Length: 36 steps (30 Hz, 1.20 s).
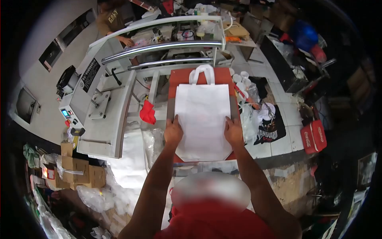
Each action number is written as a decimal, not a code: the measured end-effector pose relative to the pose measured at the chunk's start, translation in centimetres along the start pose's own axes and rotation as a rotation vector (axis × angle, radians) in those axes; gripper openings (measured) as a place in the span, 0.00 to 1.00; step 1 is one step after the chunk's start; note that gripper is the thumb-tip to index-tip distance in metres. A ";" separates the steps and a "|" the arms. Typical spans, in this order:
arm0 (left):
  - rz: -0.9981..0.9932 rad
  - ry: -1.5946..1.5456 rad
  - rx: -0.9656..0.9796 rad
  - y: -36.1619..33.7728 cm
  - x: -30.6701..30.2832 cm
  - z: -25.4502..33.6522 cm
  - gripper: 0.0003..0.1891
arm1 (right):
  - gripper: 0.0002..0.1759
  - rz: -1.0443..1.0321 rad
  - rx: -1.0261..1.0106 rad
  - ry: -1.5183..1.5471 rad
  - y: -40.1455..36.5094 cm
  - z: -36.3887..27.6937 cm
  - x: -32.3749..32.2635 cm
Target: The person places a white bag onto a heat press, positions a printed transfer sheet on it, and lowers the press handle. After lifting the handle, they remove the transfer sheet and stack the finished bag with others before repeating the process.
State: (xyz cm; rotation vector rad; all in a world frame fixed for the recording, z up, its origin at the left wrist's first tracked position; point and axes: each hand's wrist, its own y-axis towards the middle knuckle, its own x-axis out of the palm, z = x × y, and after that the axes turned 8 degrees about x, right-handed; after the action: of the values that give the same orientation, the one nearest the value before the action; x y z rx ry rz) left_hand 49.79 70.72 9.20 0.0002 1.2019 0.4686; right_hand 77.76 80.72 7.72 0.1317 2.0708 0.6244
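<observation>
A white tote bag (pixel 203 119) lies flat on a red-orange board (pixel 173 81), its looped handles pointing away from me. My left hand (pixel 174 130) is at the bag's left edge, thumb along the side, its other fingers mostly hidden. At the right edge is my right hand (pixel 233 130), also with the thumb by the edge and the remaining fingers largely out of sight. Whether either hand pinches the fabric is too small to tell.
A heat press machine (pixel 107 107) with metal rails (pixel 167 49) stands left and ahead. A red cloth (pixel 148 112) hangs near it. Another person (pixel 112 20) is at the upper left. Cardboard boxes (pixel 75 169) lie lower left; a red cooler bag (pixel 313 136) sits right.
</observation>
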 end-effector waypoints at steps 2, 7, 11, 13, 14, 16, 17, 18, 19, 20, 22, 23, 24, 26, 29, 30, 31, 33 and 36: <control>-0.015 -0.029 -0.041 0.4 -0.6 0.0 0.25 | 0.17 0.023 -0.031 -0.019 0.2 -0.2 0.0; 0.050 -0.051 -0.024 0.0 -0.4 -0.1 0.25 | 0.16 -0.088 0.028 -0.021 0.2 -0.5 -0.9; 0.033 -0.062 -0.084 -0.5 -1.6 1.0 0.26 | 0.16 0.028 0.088 -0.033 -0.2 -0.6 -0.8; 0.009 -0.059 -0.064 -0.9 -2.0 1.1 0.26 | 0.17 -0.040 0.099 0.018 -0.5 -0.1 -1.0; -0.004 -0.055 -0.044 -1.2 -2.0 0.9 0.27 | 0.17 -0.047 0.105 0.013 -0.6 0.0 -0.9; 0.069 -0.044 -0.012 -1.6 -1.5 0.5 0.25 | 0.18 -0.034 0.065 0.009 -0.4 0.0 -0.9; 0.152 -0.032 0.021 -1.6 -1.4 0.4 0.23 | 0.18 -0.033 0.064 0.008 -0.3 -0.1 -1.1; 0.155 -0.033 0.021 -1.7 -1.4 0.1 0.23 | 0.17 -0.006 0.133 0.032 -0.3 -0.1 -1.4; 0.125 -0.086 -0.068 -2.2 -2.1 0.1 0.21 | 0.17 0.019 0.203 0.057 -0.4 -0.2 -1.7; 0.094 -0.139 -0.159 -2.8 -2.7 0.0 0.18 | 0.17 0.018 0.201 0.058 -0.9 0.1 -2.0; 0.037 -0.178 -0.193 -4.7 -3.6 -0.6 0.15 | 0.16 -0.021 0.419 0.133 -2.8 0.8 -3.1; -0.020 -0.217 -0.227 -5.6 -3.8 -0.8 0.12 | 0.16 -0.169 0.484 0.175 -3.5 -0.1 -4.8; -0.020 -0.217 -0.229 -6.3 -3.8 -0.9 0.12 | 0.16 -0.171 0.483 0.175 -4.4 -0.3 -5.0; 0.008 -0.370 -0.219 -7.2 -3.3 -1.0 0.09 | 0.15 -0.193 0.460 0.286 -5.4 -0.8 -5.4; 0.076 -0.363 -0.214 -7.6 -2.3 -1.1 0.07 | 0.14 -0.163 0.475 0.296 -6.0 -0.7 -4.3; 0.080 -0.363 -0.213 -7.5 -2.0 -1.2 0.07 | 0.13 -0.153 0.509 0.325 -6.1 -0.4 -3.9; 0.082 -0.375 -0.229 -7.5 -1.9 -1.3 0.07 | 0.13 -0.153 0.507 0.327 -6.0 -0.3 -3.6; 0.083 -0.383 -0.246 -7.6 -1.7 -1.5 0.07 | 0.11 -0.118 0.491 0.336 -6.2 0.1 -3.3; 0.089 -0.377 -0.232 -7.4 -1.6 -1.2 0.07 | 0.09 -0.124 0.517 0.383 -6.1 -0.1 -3.7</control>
State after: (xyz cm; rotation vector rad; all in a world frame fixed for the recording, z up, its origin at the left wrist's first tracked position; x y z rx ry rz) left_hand 50.86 63.18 8.34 -0.0543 0.7755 0.6529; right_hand 80.62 74.22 7.63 0.1883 2.5539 0.0229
